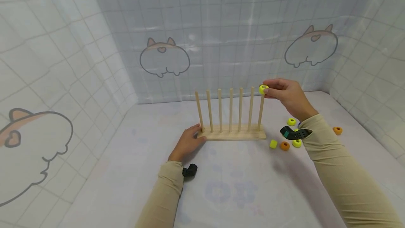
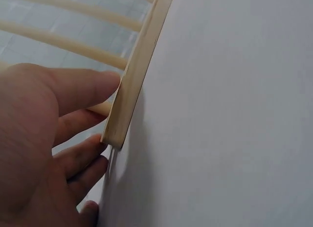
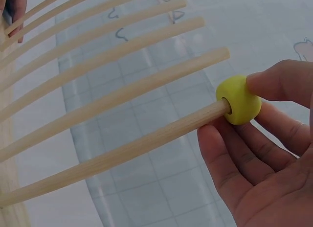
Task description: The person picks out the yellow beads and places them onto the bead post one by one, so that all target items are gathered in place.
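A wooden rack with a flat base [image 1: 232, 135] and a row of several upright pegs stands on the table. My right hand [image 1: 289, 96] pinches a yellow bead [image 3: 239, 102] between thumb and fingers at the top of the rightmost peg [image 3: 122, 147]. The peg's tip sits in the bead's hole. No bead shows on the other pegs. At the rack's left end, my left hand [image 1: 186, 143] holds the base, its thumb [image 2: 93, 87] against the front edge and its other fingers around the end and behind.
Right of the rack lie a yellow cube [image 1: 273, 144], orange beads [image 1: 285, 146] and yellow beads [image 1: 291, 121]. Another orange bead [image 1: 337, 130] lies farther right. The right forearm partly hides this group, including something blue. Patterned sheeting [image 1: 221, 45] hangs behind and at both sides.
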